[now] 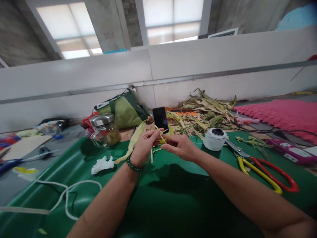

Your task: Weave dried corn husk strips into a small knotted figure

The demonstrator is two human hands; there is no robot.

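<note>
Above the green mat (173, 211), my two hands meet in front of a propped phone (160, 118). My left hand (148, 140), with a green bead bracelet at its wrist, pinches a thin pale strip of corn husk (162, 134). Close beside it, my right hand (182, 145) has its fingers closed near the same strip; whether it grips the strip is hard to make out. A larger corn husk (136, 138) lies just left of my left hand. More narrow strips hang or lie below the fingers.
Scissors (244, 157) and a white roll (215, 139) lie at right, crumpled tissue (102, 165) and a glass jar (109, 132) at left. Behind are a green bag (123, 109) and piled husks (208, 109). A white cord (66, 191) crosses the mat's left side.
</note>
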